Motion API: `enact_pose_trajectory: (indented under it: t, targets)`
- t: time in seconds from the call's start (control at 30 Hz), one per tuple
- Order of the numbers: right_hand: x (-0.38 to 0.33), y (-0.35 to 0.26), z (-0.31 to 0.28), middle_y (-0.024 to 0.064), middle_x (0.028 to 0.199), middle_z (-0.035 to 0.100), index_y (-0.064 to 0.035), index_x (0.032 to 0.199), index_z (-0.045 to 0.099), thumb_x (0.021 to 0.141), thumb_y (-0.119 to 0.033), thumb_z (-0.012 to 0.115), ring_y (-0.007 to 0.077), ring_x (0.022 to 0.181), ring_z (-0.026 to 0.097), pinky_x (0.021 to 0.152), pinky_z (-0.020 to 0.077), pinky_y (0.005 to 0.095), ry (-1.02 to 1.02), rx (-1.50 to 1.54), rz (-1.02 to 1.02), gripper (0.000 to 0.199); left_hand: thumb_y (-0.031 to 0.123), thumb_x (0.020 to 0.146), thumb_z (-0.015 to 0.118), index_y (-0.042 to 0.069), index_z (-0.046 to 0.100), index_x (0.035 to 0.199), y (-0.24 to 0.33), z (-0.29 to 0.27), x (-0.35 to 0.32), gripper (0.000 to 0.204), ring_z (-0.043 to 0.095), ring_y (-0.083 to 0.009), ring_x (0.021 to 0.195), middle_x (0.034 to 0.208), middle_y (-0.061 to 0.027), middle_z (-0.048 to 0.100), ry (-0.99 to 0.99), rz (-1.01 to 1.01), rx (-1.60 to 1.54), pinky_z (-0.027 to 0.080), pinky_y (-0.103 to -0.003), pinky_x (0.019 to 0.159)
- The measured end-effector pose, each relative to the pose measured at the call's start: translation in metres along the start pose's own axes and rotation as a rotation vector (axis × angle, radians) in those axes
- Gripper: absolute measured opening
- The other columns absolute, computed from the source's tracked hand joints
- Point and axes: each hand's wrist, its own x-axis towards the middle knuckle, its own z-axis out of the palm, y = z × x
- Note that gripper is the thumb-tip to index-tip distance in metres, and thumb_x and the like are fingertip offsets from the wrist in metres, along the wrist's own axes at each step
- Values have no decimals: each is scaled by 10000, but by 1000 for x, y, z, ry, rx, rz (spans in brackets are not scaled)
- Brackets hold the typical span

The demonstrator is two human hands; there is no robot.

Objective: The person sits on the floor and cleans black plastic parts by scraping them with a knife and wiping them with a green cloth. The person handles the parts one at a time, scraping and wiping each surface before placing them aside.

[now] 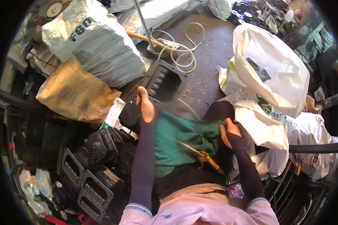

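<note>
My left hand [147, 108] is raised, thumb upward, at the near left edge of an open black plastic housing [165, 79] with ribs inside. It appears to grip that housing, though most of its fingers are hidden. A green cloth [176, 137] is draped over my lap. At its right edge, my right hand [231, 131] has curled fingers closed on the fabric. A yellow-handled tool with a pointed blade [210, 159] lies across the cloth and my dark trousers. Another black part [129, 115] is just left of my left wrist.
Several black housings [95, 189] are stacked at lower left. A brown paper sack [77, 92] and a full white sack [97, 45] stand at left. An open white sack [270, 71] with dark pieces inside stands at right. A pale cable [184, 48] coils on the floor near a metal pole [143, 24].
</note>
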Motion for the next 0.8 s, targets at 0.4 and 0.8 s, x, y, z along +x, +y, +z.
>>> enact_pose_trajectory:
  t: [0.4,0.8]
  targets:
    - [-17,-137,-36,56,923,594,-66,1086,488,1001,-146,556,90,751,549,647,441,223,81,1281,-723,135,545,1050,313,-52,484,1322,39,-61,-53,678,533,-175,1139,1265,-106,550,-58,-85,-174,437,-298,973]
    - [3,-202,104,243,1456,444,48,1388,462,929,-409,603,391,1392,385,1166,242,527,61,5,-1192,662,469,1051,402,18,490,1374,36,-113,-101,561,640,-223,1036,1273,-126,590,-354,-572,-694,545,-343,880]
